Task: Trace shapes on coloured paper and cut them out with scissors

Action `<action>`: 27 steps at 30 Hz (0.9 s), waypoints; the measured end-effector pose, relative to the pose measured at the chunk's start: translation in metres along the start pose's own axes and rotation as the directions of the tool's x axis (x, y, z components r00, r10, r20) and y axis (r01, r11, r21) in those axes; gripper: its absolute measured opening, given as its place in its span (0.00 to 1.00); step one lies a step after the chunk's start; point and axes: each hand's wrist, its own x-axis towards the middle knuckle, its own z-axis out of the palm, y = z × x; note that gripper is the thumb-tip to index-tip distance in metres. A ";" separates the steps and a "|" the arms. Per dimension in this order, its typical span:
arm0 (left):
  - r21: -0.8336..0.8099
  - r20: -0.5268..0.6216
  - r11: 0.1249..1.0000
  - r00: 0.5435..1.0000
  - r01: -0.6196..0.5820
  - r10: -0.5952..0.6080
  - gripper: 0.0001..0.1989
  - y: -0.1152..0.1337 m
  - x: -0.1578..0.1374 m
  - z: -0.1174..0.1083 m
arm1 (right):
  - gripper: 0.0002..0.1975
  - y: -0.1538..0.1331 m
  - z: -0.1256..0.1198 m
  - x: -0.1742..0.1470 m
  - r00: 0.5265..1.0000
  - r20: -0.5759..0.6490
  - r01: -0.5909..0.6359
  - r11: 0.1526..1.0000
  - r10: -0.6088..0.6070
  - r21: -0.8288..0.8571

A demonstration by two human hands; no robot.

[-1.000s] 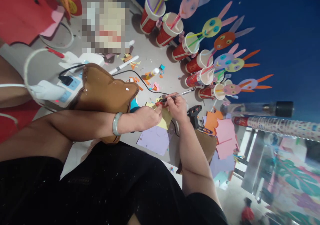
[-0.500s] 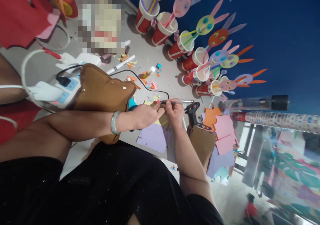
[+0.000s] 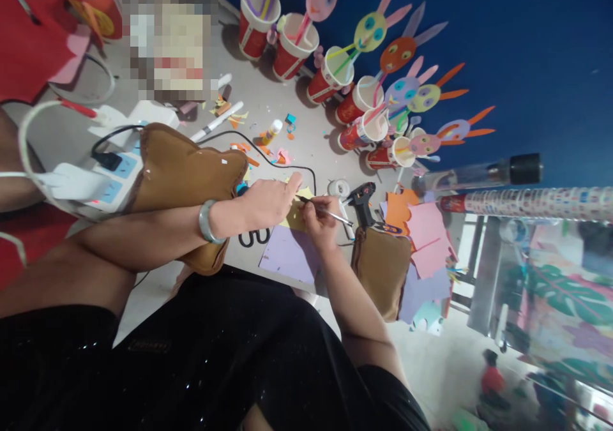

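Note:
My right hand (image 3: 322, 220) is closed on a slim pen (image 3: 334, 214), its dark tip pointing left toward my left hand. Under the tip lies a piece of yellow paper (image 3: 292, 216), partly covered by both hands. My left hand (image 3: 265, 206), with a pale bangle (image 3: 206, 222) at the wrist, reaches over that paper. Its fingers are bent together, and anything between them is hidden. Purple paper (image 3: 290, 255) lies just below the hands. The black handles of scissors (image 3: 253, 236) show below my left hand. A black glue gun (image 3: 363, 202) stands right of my right hand, near a roll of white tape (image 3: 339, 188).
Red paper cups (image 3: 293, 48) with rabbit faces line the back by the blue wall (image 3: 502, 48). A brown cushion (image 3: 186, 163) and a power strip (image 3: 115, 175) lie left, another brown cushion (image 3: 382, 268) right. A black cable (image 3: 268, 153) crosses the table among paper scraps.
My hands have come apart: the left has drawn back from the pen, and the right now tilts it with the tip toward the yellow paper. The view has shifted slightly.

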 end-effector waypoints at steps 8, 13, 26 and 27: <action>-0.142 0.051 0.990 0.999 0.005 0.002 0.20 -0.010 0.007 -0.006 | 0.04 0.003 0.007 -0.010 0.945 0.160 0.308 0.938 -0.284 -0.157; -0.207 0.065 0.978 0.998 0.012 0.001 0.23 -0.012 0.008 -0.008 | 0.09 -0.003 0.006 -0.004 0.877 0.317 0.444 0.862 -0.362 -0.244; -0.219 0.082 0.975 0.996 0.037 -0.019 0.21 -0.010 0.009 -0.012 | 0.08 -0.015 0.018 0.001 0.859 0.354 0.499 0.759 -0.370 -0.418; -0.223 0.081 0.974 0.997 0.036 -0.019 0.21 -0.010 0.009 -0.012 | 0.08 -0.015 0.020 0.001 0.858 0.353 0.502 0.754 -0.373 -0.424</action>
